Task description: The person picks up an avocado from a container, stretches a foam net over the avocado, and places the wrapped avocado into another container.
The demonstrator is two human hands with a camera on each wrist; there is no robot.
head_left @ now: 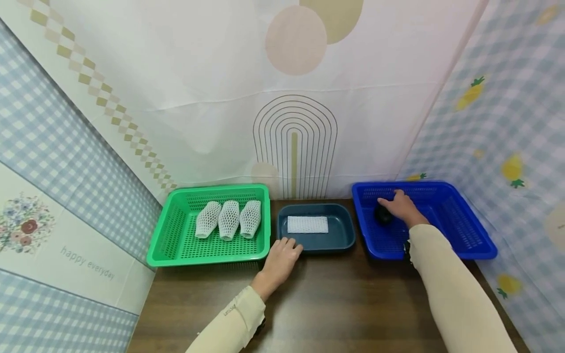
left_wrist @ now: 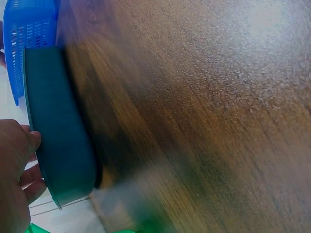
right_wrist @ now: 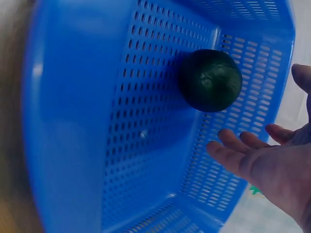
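A dark green, round avocado-like fruit (right_wrist: 210, 80) lies in the blue basket (head_left: 472, 255). My right hand (head_left: 402, 206) reaches over that basket from the right. Its fingers are spread beside the fruit, with a gap between them in the right wrist view (right_wrist: 272, 160). At the near left corner of the dark teal tray (head_left: 318, 243), my left hand (head_left: 280, 260) rests its fingertips by the rim, with fingers loosely bent. A flat white foam net sleeve (head_left: 307, 224) lies inside the tray.
A green basket (head_left: 212, 259) stands left of the tray, holding three white net-covered pieces (head_left: 229, 219); what is inside the nets is hard to see. The brown wooden table (head_left: 326, 304) extends in front. Patterned cloth (head_left: 198, 98) hangs behind and along both sides.
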